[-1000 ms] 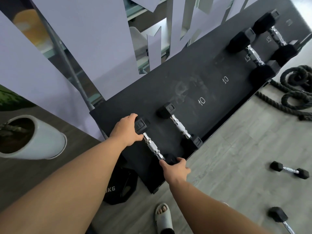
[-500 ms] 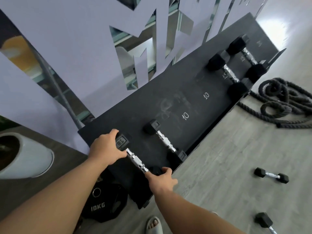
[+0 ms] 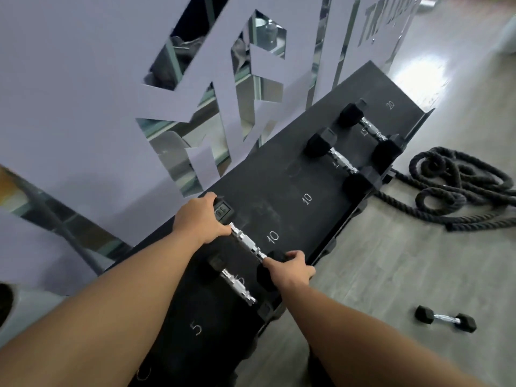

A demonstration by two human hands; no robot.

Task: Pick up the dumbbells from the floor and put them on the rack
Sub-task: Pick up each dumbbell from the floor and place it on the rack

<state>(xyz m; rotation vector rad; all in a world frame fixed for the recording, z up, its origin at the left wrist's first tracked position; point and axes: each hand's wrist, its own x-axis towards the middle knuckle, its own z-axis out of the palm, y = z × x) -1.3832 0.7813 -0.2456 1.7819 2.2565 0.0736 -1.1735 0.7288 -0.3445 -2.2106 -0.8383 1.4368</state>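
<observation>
Head view: both hands grip one dumbbell (image 3: 247, 243) on the sloped black rack (image 3: 301, 174). Left hand (image 3: 199, 220) is wrapped over the far rubber head, right hand (image 3: 290, 270) is closed on the near head, chrome handle bare between them. Two-hand end grip probably lets the person square it across the shelf, near a chalked "10" (image 3: 272, 237); whether it rests fully on the rack or is slightly lifted, cannot tell.

Second dumbbell (image 3: 237, 286) lies just beside it, nearer the camera, partly behind the right forearm; its near head is mostly hidden. Two bigger dumbbells (image 3: 342, 160) sit well apart at the far end by the "15" marks, so placement looks sorted by weight markings. One small dumbbell (image 3: 445, 321) remains on the floor (image 3: 377, 275) to the right, so task is not finished.

Battle rope (image 3: 460, 188) coiled on the floor past the rack. Frame is motion-blurred; label on the gripped head is unreadable. Rack's lower left end is cut off by the arms and frame edge; any lower shelf is out of sight.
</observation>
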